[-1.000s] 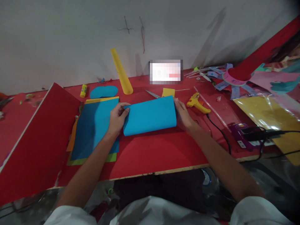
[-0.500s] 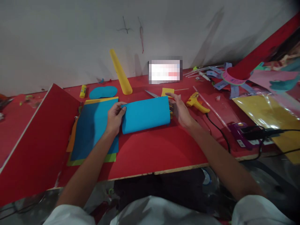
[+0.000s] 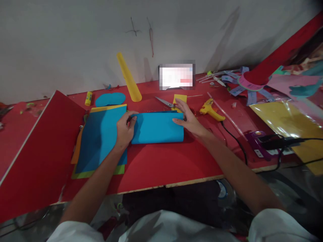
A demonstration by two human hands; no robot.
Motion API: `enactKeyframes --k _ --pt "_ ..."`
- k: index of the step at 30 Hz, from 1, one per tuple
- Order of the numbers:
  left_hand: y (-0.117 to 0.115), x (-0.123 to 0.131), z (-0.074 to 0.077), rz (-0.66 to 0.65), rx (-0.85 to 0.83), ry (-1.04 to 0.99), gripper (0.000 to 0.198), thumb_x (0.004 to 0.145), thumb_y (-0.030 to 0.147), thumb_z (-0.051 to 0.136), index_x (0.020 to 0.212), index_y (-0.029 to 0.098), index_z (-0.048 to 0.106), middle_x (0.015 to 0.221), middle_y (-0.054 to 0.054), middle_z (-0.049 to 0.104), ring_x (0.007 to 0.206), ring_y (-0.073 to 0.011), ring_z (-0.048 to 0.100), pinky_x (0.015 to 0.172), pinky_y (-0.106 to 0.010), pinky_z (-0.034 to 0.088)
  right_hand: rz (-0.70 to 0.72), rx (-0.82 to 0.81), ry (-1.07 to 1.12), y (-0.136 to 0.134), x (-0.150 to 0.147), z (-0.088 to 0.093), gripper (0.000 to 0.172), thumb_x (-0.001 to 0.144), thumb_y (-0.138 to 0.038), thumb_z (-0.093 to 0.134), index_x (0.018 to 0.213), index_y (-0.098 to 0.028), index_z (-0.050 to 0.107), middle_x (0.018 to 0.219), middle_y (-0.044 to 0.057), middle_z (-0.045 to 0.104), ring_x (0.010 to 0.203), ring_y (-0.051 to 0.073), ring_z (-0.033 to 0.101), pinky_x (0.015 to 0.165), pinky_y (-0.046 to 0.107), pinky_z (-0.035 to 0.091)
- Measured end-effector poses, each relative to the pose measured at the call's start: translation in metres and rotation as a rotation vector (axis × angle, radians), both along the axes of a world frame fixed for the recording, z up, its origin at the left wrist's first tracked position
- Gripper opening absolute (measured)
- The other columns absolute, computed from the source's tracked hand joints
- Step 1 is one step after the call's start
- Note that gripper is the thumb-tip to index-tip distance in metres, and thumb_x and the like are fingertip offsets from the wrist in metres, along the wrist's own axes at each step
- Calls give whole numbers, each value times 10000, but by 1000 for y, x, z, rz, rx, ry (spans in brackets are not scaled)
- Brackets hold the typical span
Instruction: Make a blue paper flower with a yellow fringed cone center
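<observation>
A blue sheet of paper [image 3: 156,128] lies folded over on the red table [image 3: 164,164]. My left hand [image 3: 125,129] pinches its left end with curled fingers. My right hand [image 3: 188,119] rests flat on its right end, fingers stretched out and pressing the paper down. Just behind the right hand lie scissors [image 3: 164,102] and a small yellow paper piece [image 3: 180,98].
A stack of blue, yellow, orange and green sheets [image 3: 101,141] lies left of the fold, beside a leaning red board [image 3: 37,151]. A yellow glue gun [image 3: 211,110] with its black cord, a yellow paper tube [image 3: 128,79], a glue stick [image 3: 88,98], and paper clutter at right.
The blue sheet, earlier held curved up between both hands, has been folded down flat onto the table. My right hand moved from its edge to pressing flat on its right end.
</observation>
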State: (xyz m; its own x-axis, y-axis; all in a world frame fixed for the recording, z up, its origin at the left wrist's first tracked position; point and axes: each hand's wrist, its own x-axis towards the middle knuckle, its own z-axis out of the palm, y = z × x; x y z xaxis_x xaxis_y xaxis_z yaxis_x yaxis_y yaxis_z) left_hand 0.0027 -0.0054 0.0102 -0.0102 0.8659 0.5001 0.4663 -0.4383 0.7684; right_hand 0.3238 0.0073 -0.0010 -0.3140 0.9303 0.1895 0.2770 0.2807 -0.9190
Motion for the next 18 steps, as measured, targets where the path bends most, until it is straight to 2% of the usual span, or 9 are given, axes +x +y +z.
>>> enactKeyframes --k 4,6,8,10,12,15,18 --pt "-1 0 0 24 26 -15 356 1036 560 681 1103 231 800 945 -61 746 763 -175 633 698 -297 500 32 -47 60 -1 -1 0 1168 863 -772 765 1763 -421 109 1868 105 167 1701 388 249 1245 622 459" --pt "0 0 -1 38 41 -31 384 1025 591 690 1095 230 798 850 -36 699 678 -146 574 623 -274 456 17 -96 144 -1 -2 -2 1223 815 -743 834 1757 -454 110 1850 108 223 1647 403 349 1192 621 513" --pt "1 -1 -2 45 49 -42 394 1018 605 698 1092 230 796 787 -19 656 627 -128 522 579 -260 423 -3 -133 220 -2 -2 -2 1233 785 -702 886 1747 -475 149 1786 116 357 1484 395 543 1116 601 573" --pt "2 -1 -3 48 50 -56 405 1011 621 701 1086 233 793 773 -16 648 613 -123 505 565 -258 417 -14 -148 248 -2 -2 -2 1137 819 -686 867 1733 -458 230 1619 115 560 1252 345 682 1031 564 617" --pt "2 -1 -3 46 50 -67 412 1005 631 705 1083 236 791 793 -23 666 618 -125 513 569 -262 426 -32 -116 225 -2 -1 -1 926 900 -684 789 1683 -413 375 1398 96 698 1112 312 714 980 528 629" --pt "2 -1 -4 38 57 -60 378 1018 598 705 1104 239 790 845 -32 697 646 -126 536 591 -263 442 -94 21 129 -1 0 -1 617 980 -642 706 1517 -359 594 1322 87 731 1082 305 710 954 497 618" --pt "0 0 -5 19 44 -26 328 1044 543 690 1128 242 790 864 -30 704 666 -126 554 614 -262 449 -130 137 44 0 0 -3 481 989 -592 712 1395 -334 689 1241 83 765 1036 303 706 875 462 618"
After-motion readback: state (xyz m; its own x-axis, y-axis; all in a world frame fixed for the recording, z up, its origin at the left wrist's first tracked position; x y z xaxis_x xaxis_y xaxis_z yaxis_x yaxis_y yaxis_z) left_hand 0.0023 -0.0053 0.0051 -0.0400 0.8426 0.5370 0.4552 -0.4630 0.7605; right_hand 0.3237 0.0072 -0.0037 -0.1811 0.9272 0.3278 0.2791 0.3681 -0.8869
